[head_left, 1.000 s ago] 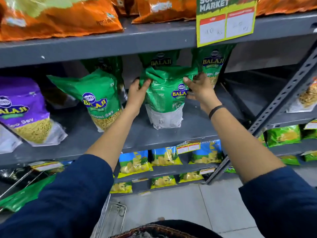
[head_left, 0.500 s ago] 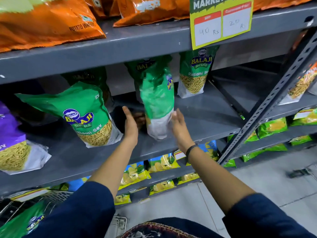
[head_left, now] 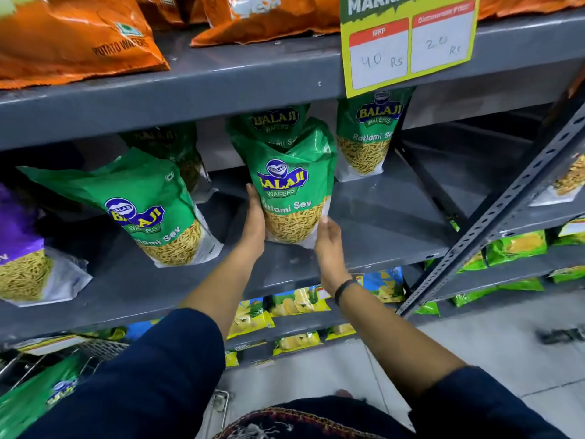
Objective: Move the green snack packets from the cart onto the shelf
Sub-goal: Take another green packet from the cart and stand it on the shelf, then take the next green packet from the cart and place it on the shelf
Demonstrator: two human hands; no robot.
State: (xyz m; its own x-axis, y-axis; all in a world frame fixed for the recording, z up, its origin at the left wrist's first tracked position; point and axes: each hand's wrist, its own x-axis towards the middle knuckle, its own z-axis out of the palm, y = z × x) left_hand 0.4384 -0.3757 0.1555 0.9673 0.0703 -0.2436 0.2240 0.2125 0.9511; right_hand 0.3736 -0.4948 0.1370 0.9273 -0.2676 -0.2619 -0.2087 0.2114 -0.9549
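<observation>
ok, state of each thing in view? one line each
left hand: flat against centre packet's left side
right hand: open, at its lower right corner
centre packet: upright on shelf, label facing out
left packet: tilted, leaning left
right packet: upright at back
cart packet: lying in cart

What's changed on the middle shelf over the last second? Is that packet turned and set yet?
The green packet was turned from edge-on to label-forward and now stands on the shelf. Both hands slid from its top to its base: the left hand lies against its left side, the right hand at its lower right corner. The leaning packet on the left and the price tag stayed put.
</observation>
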